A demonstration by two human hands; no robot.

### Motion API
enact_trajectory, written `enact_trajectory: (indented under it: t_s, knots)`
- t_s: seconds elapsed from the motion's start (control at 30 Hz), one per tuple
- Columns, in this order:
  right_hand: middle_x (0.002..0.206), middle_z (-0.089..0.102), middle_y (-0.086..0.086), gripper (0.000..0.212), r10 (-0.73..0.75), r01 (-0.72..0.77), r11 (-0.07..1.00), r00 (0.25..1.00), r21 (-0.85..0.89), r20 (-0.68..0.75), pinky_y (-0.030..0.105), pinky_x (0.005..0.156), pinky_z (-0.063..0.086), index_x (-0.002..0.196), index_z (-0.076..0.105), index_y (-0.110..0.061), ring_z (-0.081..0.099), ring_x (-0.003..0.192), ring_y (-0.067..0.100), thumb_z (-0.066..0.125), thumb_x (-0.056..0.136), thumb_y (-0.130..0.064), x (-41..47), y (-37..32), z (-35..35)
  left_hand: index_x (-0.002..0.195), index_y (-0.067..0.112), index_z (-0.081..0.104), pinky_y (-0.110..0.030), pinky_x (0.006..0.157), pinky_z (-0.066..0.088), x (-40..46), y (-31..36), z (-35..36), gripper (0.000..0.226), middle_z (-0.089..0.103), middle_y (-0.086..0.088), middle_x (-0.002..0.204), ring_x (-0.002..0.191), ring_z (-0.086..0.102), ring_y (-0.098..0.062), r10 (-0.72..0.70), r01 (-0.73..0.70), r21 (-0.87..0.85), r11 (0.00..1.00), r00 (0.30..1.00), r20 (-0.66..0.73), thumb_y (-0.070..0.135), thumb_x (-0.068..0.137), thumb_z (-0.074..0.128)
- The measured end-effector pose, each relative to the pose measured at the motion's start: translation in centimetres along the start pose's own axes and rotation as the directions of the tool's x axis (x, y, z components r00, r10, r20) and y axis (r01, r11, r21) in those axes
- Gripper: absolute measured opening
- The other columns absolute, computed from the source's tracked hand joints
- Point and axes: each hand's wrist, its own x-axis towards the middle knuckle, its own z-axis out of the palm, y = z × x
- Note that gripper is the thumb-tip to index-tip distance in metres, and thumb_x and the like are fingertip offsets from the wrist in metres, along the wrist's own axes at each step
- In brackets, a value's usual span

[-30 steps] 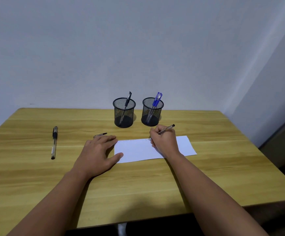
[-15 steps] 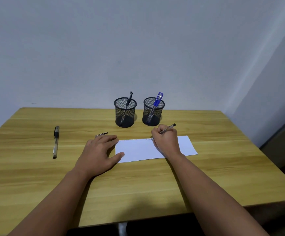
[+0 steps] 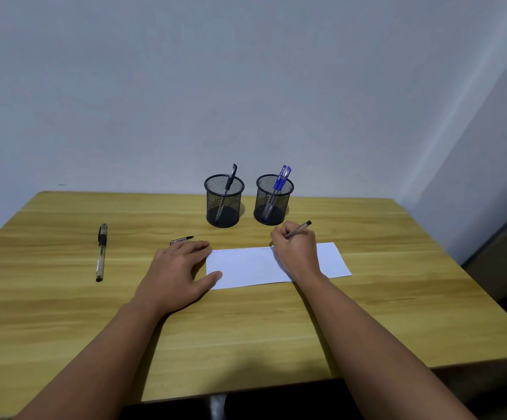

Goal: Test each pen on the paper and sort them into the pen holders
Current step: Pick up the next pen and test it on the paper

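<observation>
The white paper (image 3: 246,268) is being pinned to the wooden table (image 3: 246,334) by the left hand (image 3: 176,274), fingers spread flat at its left edge. A slim pen (image 3: 299,230) is being gripped by the right hand (image 3: 296,250), fingers closed around it, tip at the paper's far edge. Left of the hands, a capped pen (image 3: 100,253) is lying; a pen cap (image 3: 182,239) is peeking out beyond the left fingertips. Farther back, a black pen (image 3: 229,183) is being held in the left mesh holder (image 3: 223,201), blue pens (image 3: 281,180) in the right mesh holder (image 3: 273,200).
</observation>
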Motion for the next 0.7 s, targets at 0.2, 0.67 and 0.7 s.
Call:
enact_trajectory:
  t_s: [0.2, 0.67, 0.7]
  knots:
    - [0.062, 0.048, 0.016, 0.037, 0.252, -0.228, 0.934, 0.966, 0.276, -0.056, 0.03, 0.05, 0.042, 0.07, 0.043, -0.002, 0.048, 0.052, 0.024, 0.063, 0.1, -0.01, 0.7, -0.9, -1.0, 0.134, 0.032, 0.063, -0.04, 0.103, 0.036, 0.0, 0.1, -0.2, 0.068, 0.054, 0.018, 0.144, 0.138, 0.041, -0.011, -0.001, 0.001, 0.015, 1.0, 1.0, 0.003, 0.073, 0.082, 0.049]
    - [0.078, 0.075, 0.012, 0.018, 0.206, -0.263, 0.861, 0.963, 0.434, 0.174, 0.021, 0.046, 0.042, 0.097, 0.077, -0.012, 0.057, 0.05, 0.013, 0.064, 0.106, -0.022, 0.9, -8.0, -2.0, 0.126, 0.019, 0.069, -0.042, 0.087, 0.049, 1.2, -0.8, -2.9, 0.042, 0.064, 0.0, 0.119, 0.109, 0.058, -0.025, -0.196, 0.203, -0.003, 0.979, 0.941, -0.276, 0.04, 0.091, 0.057]
    - [0.078, 0.073, 0.013, 0.014, 0.194, -0.251, 0.862, 0.966, 0.441, 0.17, 0.022, 0.046, 0.042, 0.096, 0.075, -0.012, 0.056, 0.05, 0.014, 0.065, 0.105, -0.017, 0.8, -8.1, -1.9, 0.127, 0.018, 0.068, -0.043, 0.087, 0.05, 1.5, -1.3, -3.1, 0.042, 0.063, -0.003, 0.122, 0.11, 0.057, -0.028, -0.251, 0.268, 0.046, 0.962, 0.939, -0.236, 0.038, 0.092, 0.057]
